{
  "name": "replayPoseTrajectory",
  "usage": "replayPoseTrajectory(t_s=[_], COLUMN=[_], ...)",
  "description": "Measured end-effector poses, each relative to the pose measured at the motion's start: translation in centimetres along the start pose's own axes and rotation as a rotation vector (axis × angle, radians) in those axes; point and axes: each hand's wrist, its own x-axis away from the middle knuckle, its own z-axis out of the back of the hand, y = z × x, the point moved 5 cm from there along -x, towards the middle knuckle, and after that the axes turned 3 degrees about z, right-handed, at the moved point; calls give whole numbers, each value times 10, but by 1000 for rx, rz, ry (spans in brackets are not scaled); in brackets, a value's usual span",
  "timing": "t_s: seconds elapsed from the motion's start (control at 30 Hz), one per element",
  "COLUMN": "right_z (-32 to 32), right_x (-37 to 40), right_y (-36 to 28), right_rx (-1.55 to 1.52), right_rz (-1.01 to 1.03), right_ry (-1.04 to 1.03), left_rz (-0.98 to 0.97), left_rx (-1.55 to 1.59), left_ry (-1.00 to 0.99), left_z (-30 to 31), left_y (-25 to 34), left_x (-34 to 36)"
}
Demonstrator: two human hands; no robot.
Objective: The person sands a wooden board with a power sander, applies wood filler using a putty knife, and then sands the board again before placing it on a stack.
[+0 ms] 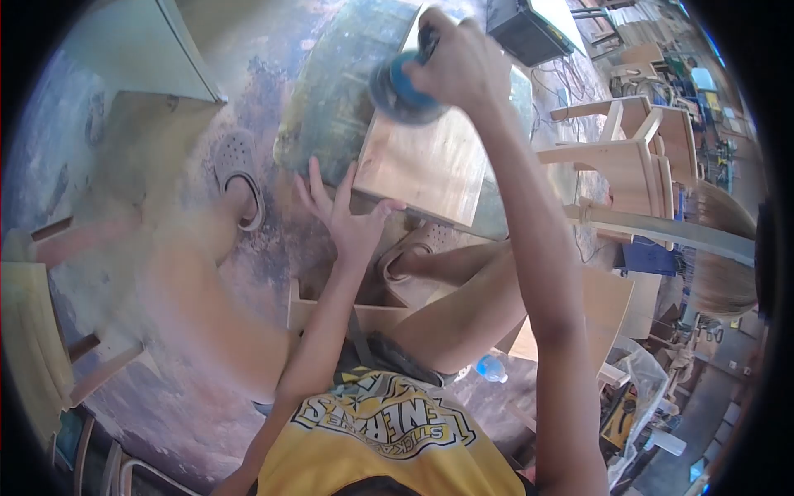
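Note:
My right hand point(467, 66) is closed around the top of a power sander point(405, 87) with a blue body and a round base. The sander, somewhat blurred, is over the left part of a light wooden board point(430, 169). At the board's near left corner is my left hand point(343, 211), its fingers spread. Its thumb lies along the near edge and its index finger touches the left side. Beneath the board is a worn greenish surface point(327, 107). My right fingertips are partly hidden by the sander.
Wooden furniture pieces point(628, 153) stand to the right, beside loose cables. A dark box-shaped item point(533, 33) sits beyond the board. A plastic bottle point(491, 369) lies near my right leg. A pale panel point(132, 50) is at upper left, and wooden frames point(37, 331) are at left.

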Motion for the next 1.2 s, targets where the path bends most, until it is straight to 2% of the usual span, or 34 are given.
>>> replayPoseTrajectory(t_s=[0.1,0.2,0.3,0.43,0.53,0.6,0.67,0.8,0.87,1.0,1.07,1.13,1.2], right_z=[10,9,10,19,14,17,32,39,47,40,34,38,46], right_x=[-23,-35,-19,25,35,31,28,40,61,71,58,53,62], right_y=[-5,-1,-3,-23,-30,-31,-31,-47,-67,-73,-66,-64,-69], right_rx=[-60,-43,-52,-61,-77,-82,-166,-146,-207,-199,-201,-98,-123], right_rz=[-75,-73,-86,-19,-8,47,-15,-3,53,74,27,34,13], right_ry=[-96,-42,-88,-101,-85,8,-60,-107,-223,-143,-200,-80,-111], left_rz=[-17,-69,-26,21,-41,-13,-1,0,5,42,37,30,7], left_rx=[56,94,201,224,224,271,283,324,351,441,420,396,364], left_ry=[-10,-2,48,13,43,49,34,53,73,69,65,63,79], left_z=[0,-2,-6,-10,-7,-10,-10,-10,-11,-12,-11,-7,-6], left_y=[-10,-29,-29,-29,-34,-35,-32,-33,-31,-30,-29,-28,-24], left_x=[2,5,6,8,5,7,7,7,8,7,5,5,3])
